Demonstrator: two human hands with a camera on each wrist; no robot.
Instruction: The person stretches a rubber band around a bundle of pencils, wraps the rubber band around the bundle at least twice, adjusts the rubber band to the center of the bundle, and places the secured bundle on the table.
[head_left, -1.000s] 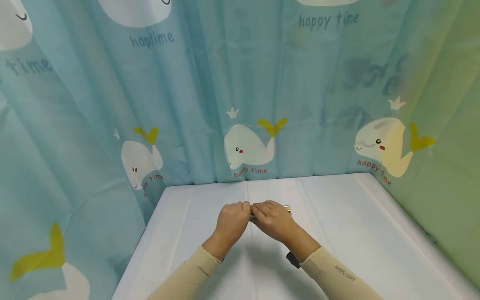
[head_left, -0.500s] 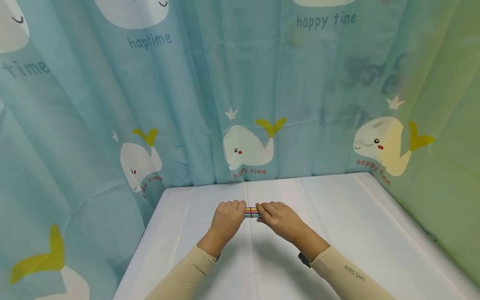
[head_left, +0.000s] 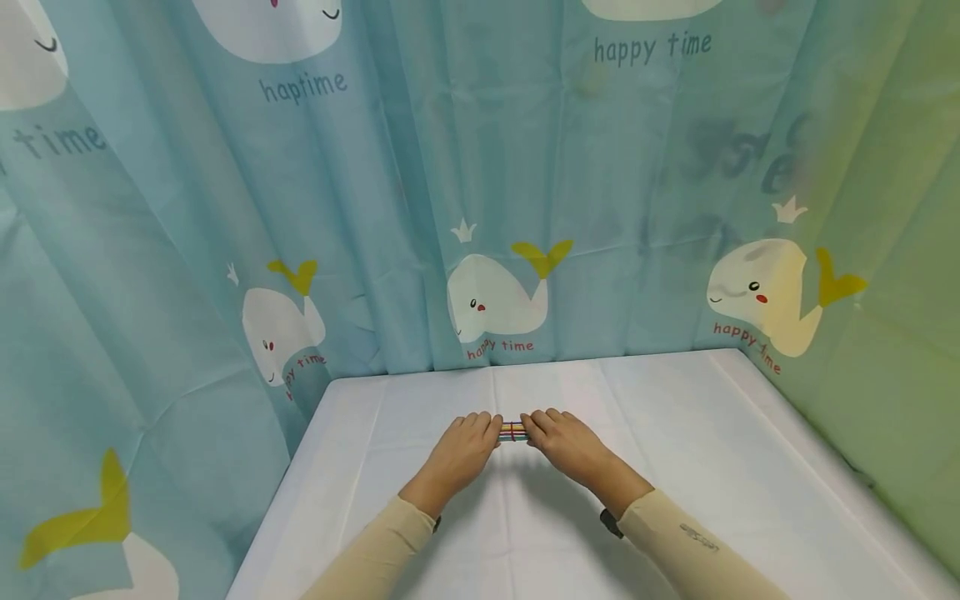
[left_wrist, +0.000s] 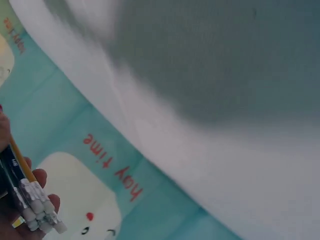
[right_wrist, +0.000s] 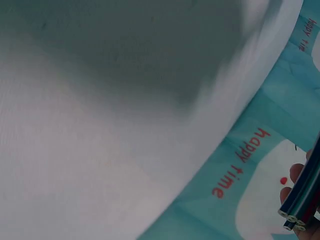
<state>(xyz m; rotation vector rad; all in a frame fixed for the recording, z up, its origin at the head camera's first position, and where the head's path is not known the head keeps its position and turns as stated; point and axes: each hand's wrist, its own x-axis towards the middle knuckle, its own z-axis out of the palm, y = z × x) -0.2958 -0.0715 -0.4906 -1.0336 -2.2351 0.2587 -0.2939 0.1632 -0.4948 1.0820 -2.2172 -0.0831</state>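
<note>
A bundle of pencils [head_left: 522,432] in several colours lies crosswise between my two hands, held above the table. Around its middle runs a thin red band [head_left: 512,432], likely a rubber band. My left hand [head_left: 459,452] grips one end, where white erasers [left_wrist: 37,206] in metal sleeves stick out in the left wrist view. At the other end my right hand [head_left: 567,448] grips the bundle with curled fingers. Flat, unsharpened pencil ends [right_wrist: 295,218] show in the right wrist view. Both hands cover most of the pencils' length.
Below the hands is a table with a white cloth [head_left: 637,517], marked by the arms' shadows. A blue curtain [head_left: 390,183] printed with whales hangs along the back and left edges. Greenish curtain [head_left: 892,400] closes off the right side.
The hands were close together, with the bundle jutting past the right hand. They have drawn apart toward its ends, uncovering the banded middle, and then shifted slightly right.
</note>
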